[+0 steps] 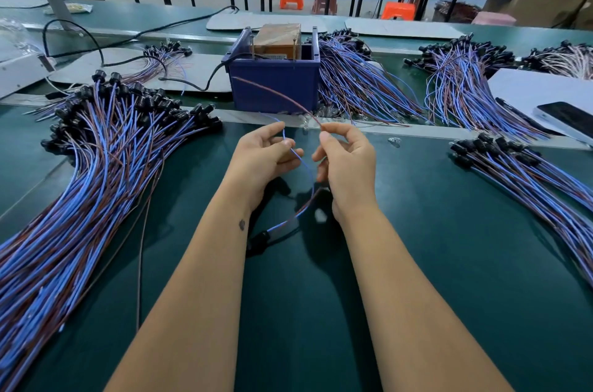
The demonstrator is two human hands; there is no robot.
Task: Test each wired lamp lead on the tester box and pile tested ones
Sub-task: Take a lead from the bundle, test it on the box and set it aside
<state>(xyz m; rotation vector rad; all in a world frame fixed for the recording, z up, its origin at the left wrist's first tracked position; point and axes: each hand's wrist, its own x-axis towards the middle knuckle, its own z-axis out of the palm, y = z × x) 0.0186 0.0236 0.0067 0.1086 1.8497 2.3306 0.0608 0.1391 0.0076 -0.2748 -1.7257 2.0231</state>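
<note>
Blue wire [283, 135] pinched in left hand [268, 152], brown wire [276, 93] pinched in right hand [345, 157]; one lamp lead, black socket [258, 239] trailing on green bench [417, 263] between forearms. Held just short of blue tester box [272, 83], bare ends not yet on its upright pins. Judged mid-job: big heap of leads at left [96, 167], smaller pile at right [529, 173], more bundles behind [362, 80]. Which are tested vs. untested: can't tell. Plenty left either way, prob.
</note>
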